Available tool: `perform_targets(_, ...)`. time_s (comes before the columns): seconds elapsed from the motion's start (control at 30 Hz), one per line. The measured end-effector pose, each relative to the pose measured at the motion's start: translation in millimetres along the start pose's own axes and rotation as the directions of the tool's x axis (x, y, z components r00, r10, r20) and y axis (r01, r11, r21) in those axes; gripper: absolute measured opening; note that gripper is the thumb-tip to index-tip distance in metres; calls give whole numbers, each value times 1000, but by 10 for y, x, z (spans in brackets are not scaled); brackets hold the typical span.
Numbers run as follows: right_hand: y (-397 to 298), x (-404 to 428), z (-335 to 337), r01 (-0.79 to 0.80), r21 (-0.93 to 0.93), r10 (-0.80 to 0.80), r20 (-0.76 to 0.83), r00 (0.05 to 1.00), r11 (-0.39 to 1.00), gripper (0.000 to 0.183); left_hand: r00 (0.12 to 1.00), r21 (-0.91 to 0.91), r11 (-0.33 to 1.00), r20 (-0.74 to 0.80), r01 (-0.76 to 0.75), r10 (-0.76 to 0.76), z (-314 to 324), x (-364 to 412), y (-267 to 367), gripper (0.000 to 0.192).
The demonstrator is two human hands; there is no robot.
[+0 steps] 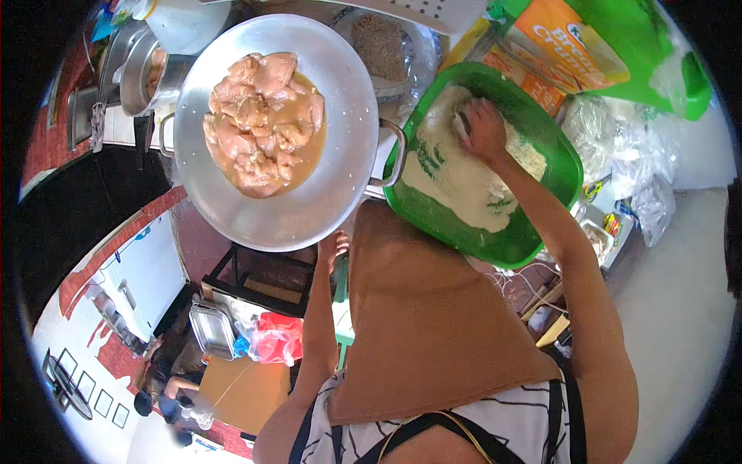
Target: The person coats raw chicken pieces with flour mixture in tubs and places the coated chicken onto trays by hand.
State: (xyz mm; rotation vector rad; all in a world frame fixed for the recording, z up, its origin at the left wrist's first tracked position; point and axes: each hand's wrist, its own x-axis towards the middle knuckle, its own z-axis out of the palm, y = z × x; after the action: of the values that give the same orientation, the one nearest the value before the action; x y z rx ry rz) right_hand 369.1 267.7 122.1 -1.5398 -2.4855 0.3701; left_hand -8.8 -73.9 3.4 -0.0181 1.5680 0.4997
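My right hand (486,129) is down in a green plastic basin (400,200), its fingers in pale, crumbly powder (458,180) spread over the bottom. Motion blur and powder hide whether the fingers hold anything. To the left stands a wide metal pan (342,174) with two loop handles. Pieces of raw chicken (261,122) lie in its middle in a brownish liquid (310,165). My left hand (334,246) is just below the pan's near rim, fingers curled and partly hidden; its grip cannot be made out.
Behind the basin are an orange food packet (565,46) bearing writing and clear plastic bags (626,136). A smaller metal pot (136,87) and a white jug (188,26) stand at the far left. Lower left, a person (168,400) is near a cardboard box (243,388).
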Motion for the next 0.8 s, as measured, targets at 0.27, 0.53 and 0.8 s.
perform_targets(0.27,45,-17,19,1,18,0,-32,999,1000,34,986,-188,981,149,-48,77,-300,406,-7,32)
perform_targets(0.53,115,1,-154,-139,666,303,-137,943,733,21,983,53,981,1,-186,186,163,-53,477,30)
perform_targets(0.8,127,-358,-806,200,741,534,243,810,-641,40,971,14,978,-120,-207,207,248,-348,38,28)
